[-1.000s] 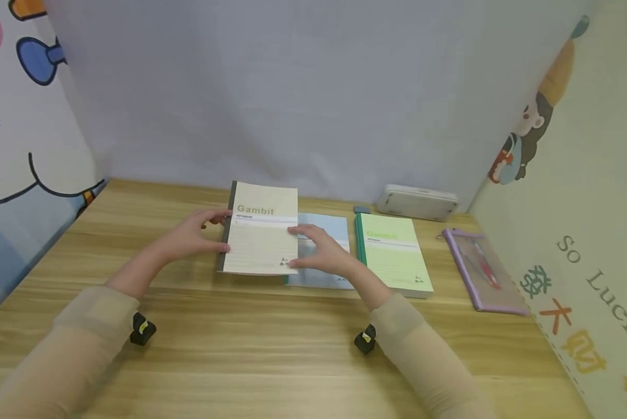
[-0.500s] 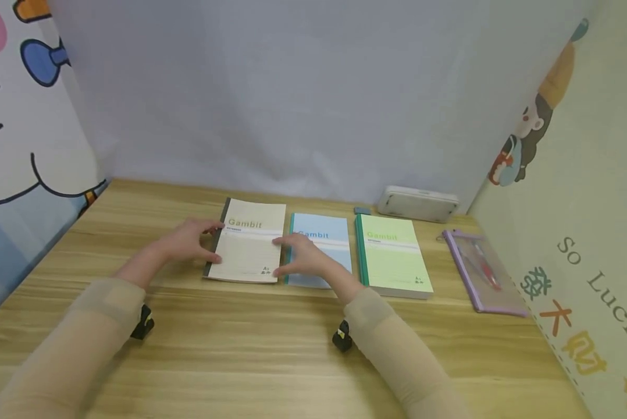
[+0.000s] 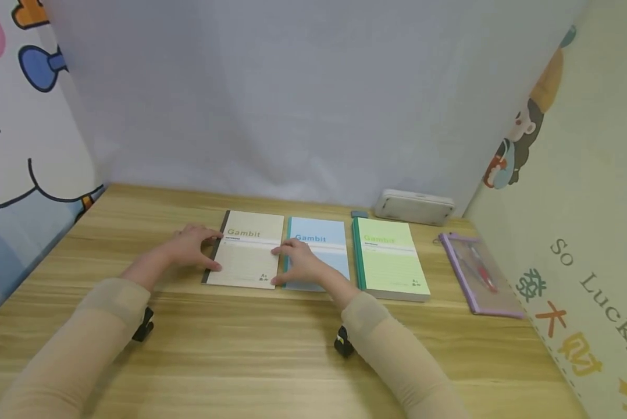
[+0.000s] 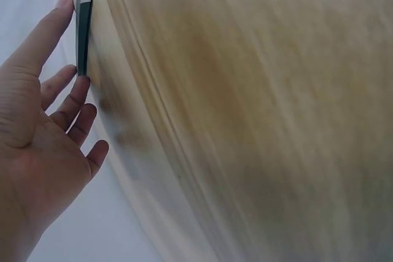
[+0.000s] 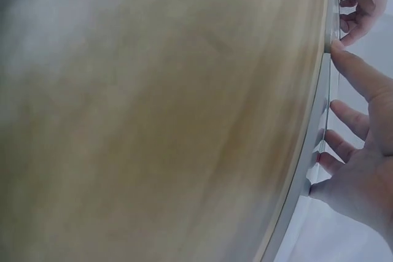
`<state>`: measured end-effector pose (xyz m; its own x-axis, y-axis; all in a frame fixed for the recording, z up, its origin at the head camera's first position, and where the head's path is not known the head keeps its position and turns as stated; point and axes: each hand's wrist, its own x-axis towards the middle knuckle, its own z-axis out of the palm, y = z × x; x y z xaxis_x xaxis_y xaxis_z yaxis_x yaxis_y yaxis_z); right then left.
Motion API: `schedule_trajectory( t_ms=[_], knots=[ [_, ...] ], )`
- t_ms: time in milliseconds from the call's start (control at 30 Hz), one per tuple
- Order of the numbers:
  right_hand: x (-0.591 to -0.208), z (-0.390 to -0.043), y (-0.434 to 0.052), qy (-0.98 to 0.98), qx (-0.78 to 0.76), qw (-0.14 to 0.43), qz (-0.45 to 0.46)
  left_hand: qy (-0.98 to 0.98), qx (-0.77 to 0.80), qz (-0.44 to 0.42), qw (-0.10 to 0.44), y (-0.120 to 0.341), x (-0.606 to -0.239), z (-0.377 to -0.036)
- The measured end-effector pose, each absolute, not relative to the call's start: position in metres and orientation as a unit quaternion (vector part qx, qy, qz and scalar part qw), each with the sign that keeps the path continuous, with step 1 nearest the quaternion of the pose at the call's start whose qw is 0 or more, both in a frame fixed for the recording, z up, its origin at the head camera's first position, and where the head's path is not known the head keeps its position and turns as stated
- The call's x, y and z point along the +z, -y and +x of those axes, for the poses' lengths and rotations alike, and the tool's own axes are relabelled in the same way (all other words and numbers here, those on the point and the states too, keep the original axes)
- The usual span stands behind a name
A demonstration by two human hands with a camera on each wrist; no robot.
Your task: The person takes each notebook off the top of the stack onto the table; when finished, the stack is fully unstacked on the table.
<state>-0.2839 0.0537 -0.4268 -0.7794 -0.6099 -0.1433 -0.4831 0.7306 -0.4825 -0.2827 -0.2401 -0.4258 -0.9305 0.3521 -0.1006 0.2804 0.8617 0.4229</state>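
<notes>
A beige "Gambit" notebook (image 3: 248, 259) with a dark spine lies flat on the wooden table in the head view. At its spine, my left hand (image 3: 189, 247) touches the edge with thumb and fingertips spread apart. My right hand (image 3: 304, 265) has its thumb and fingertips at the opposite edge, reaching over a blue notebook (image 3: 324, 233) and hiding part of it. Farther right is a thick green notebook (image 3: 389, 259). The left wrist view shows the dark spine (image 4: 83, 38) against my thumb and fingers; in the right wrist view, loosely spread fingers (image 5: 344, 145) meet the notebooks' edge.
Behind the green notebook stand a white case (image 3: 415, 208) and a small grey-blue block (image 3: 359, 214). A purple-edged pouch (image 3: 457, 273) with a red pen inside lies at the right, by the printed wall. A pale curtain (image 3: 292, 105) hangs along the table's back edge.
Both hands lowered the beige notebook and moved it left, off the blue one and onto the table. In the last half second the fingers have stayed at its edges; the view has shifted slightly.
</notes>
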Motion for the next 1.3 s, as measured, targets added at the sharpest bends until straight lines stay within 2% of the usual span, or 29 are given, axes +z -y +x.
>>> schedule_trajectory(
  t_ms=[267,533,967,1300],
  knots=[
    [-0.420,-0.283,-0.063,-0.908,-0.231,0.148,-0.318,-0.964,0.187,0.172,0.076,0.237,-0.422,-0.281],
    [-0.393,-0.279,-0.095,-0.883,-0.297,0.127,-0.340,-0.962,0.175,0.209,0.021,0.207,-0.392,-0.273],
    [-0.364,-0.264,-0.163,-0.895,-0.299,0.066,-0.324,-0.946,0.212,0.243,-0.014,0.154,-0.357,-0.250],
    [-0.367,-0.255,-0.239,-0.899,-0.323,0.008,-0.296,-0.934,0.283,0.215,-0.033,0.096,-0.361,-0.242]
  ],
)
